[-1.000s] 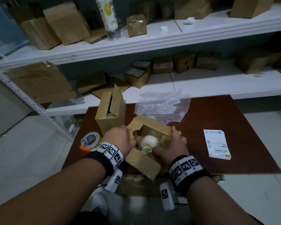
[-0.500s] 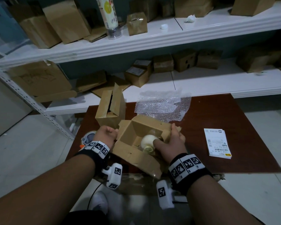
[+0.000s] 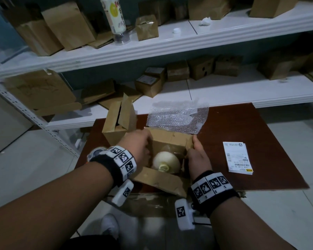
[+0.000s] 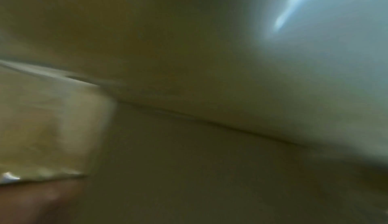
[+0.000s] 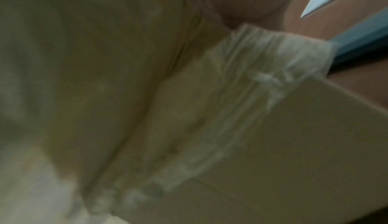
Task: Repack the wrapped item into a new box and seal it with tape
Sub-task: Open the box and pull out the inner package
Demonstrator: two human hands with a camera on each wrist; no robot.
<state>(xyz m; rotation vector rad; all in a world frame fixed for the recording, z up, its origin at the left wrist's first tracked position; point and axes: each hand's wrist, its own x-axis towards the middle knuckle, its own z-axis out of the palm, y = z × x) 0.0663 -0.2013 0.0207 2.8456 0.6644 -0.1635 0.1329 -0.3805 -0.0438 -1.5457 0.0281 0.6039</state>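
Both hands grip an open cardboard box with a pale round item inside.

The left hand (image 3: 137, 147) wraps over the left wall of the open box (image 3: 172, 138), and the right hand (image 3: 197, 156) clasps its right wall, thumb over the rim. The pale item (image 3: 165, 162) lies on the box floor between them. The box sits on the dark red table (image 3: 242, 127), its near flap (image 3: 161, 181) folded outward. Behind it lies a sheet of bubble wrap (image 3: 177, 116); a second, empty box (image 3: 118, 121) stands just left. A stack of labels (image 3: 238, 156) lies to the right. Both wrist views are blurred, showing only cardboard close up.
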